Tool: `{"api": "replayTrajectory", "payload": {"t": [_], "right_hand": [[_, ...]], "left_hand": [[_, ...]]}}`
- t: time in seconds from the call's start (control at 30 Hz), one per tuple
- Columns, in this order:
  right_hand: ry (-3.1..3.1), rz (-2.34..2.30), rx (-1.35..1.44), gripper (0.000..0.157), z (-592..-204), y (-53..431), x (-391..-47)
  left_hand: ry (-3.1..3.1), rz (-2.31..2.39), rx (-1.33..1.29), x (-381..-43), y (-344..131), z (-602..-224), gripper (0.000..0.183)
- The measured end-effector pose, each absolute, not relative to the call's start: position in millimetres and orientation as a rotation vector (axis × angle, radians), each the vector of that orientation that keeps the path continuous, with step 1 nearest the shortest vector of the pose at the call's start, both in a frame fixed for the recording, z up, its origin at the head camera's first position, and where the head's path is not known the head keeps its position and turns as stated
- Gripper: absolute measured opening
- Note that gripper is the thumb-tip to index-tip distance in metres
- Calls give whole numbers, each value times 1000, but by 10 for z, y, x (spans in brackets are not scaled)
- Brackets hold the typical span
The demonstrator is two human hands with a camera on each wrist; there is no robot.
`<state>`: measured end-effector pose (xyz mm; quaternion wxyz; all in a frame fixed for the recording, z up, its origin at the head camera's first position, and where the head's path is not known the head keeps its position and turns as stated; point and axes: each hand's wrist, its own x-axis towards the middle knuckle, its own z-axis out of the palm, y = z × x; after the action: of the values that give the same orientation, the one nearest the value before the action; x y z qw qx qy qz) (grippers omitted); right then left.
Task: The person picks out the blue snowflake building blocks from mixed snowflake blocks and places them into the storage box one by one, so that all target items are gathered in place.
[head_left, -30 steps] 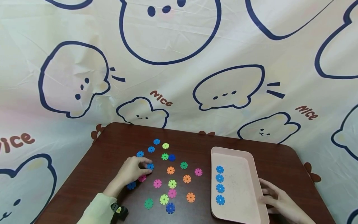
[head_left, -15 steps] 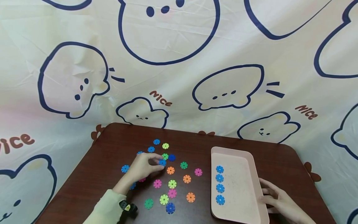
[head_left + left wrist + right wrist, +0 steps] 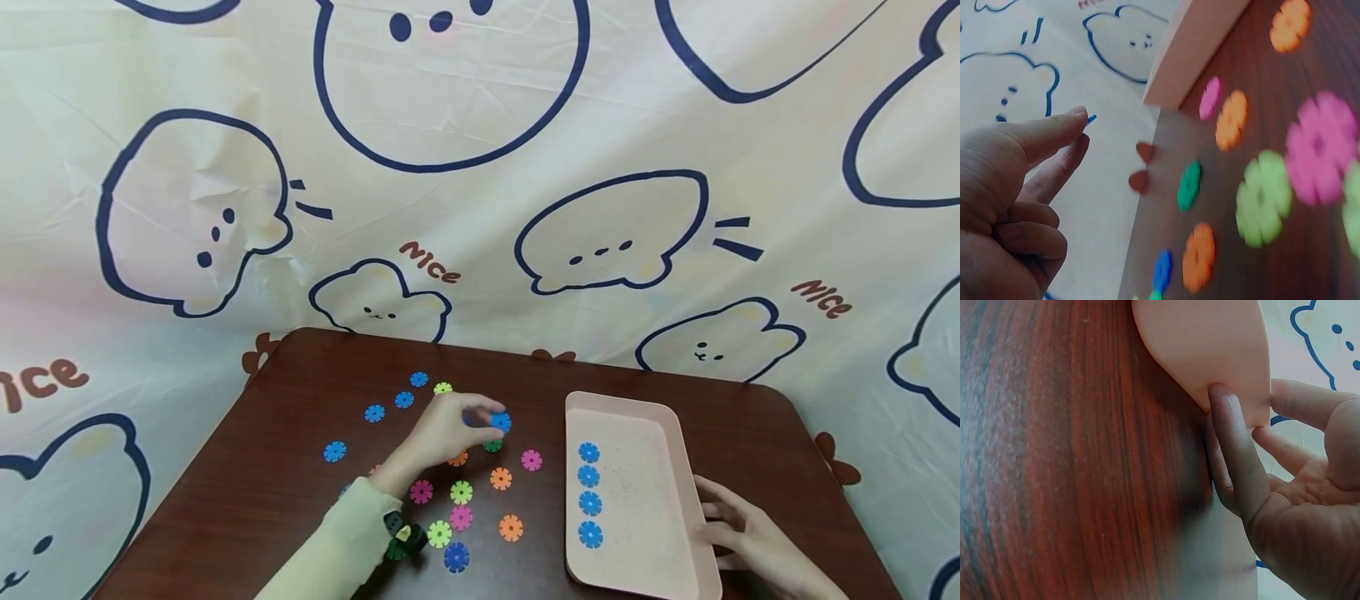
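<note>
My left hand point(image 3: 446, 429) pinches a blue flower-shaped plastic disc point(image 3: 501, 422) between thumb and fingertips, above the table's middle. In the left wrist view only a thin blue edge point(image 3: 1090, 119) of that disc shows past the fingertips. A green disc point(image 3: 492, 447) lies just below it, partly hidden. To the right stands a pale pink tray point(image 3: 645, 500), with several blue discs point(image 3: 590, 503) in a column along its left side. My right hand point(image 3: 757, 537) holds the tray's right side; in the right wrist view the fingers press its outer wall point(image 3: 1204, 337).
Loose discs are spread over the brown table point(image 3: 247, 517): pink point(image 3: 532, 460), orange point(image 3: 512, 528), light green point(image 3: 461, 492), dark blue point(image 3: 456, 557) and several blue point(image 3: 335, 452) at the left. A patterned cloth point(image 3: 480, 208) hangs behind the table's back edge.
My left hand has carried the blue disc from the left group rightward and slightly toward the back, across the scattered discs. The right hand and tray have stayed put.
</note>
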<state>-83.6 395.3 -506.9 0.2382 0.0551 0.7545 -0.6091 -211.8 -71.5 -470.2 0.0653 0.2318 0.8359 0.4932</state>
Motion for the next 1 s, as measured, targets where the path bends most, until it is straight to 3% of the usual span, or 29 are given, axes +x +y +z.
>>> {"api": "replayTrajectory", "payload": {"t": [0.53, 1.0], "right_hand": [[2072, -1668, 171, 84, -5049, 3937, -861], [2086, -1654, 195, 83, -5045, 3931, -836]], "left_hand": [[2463, 1462, 762, -2312, 275, -4736, 35], [2611, 1179, 772, -2427, 787, -4935, 32]]}}
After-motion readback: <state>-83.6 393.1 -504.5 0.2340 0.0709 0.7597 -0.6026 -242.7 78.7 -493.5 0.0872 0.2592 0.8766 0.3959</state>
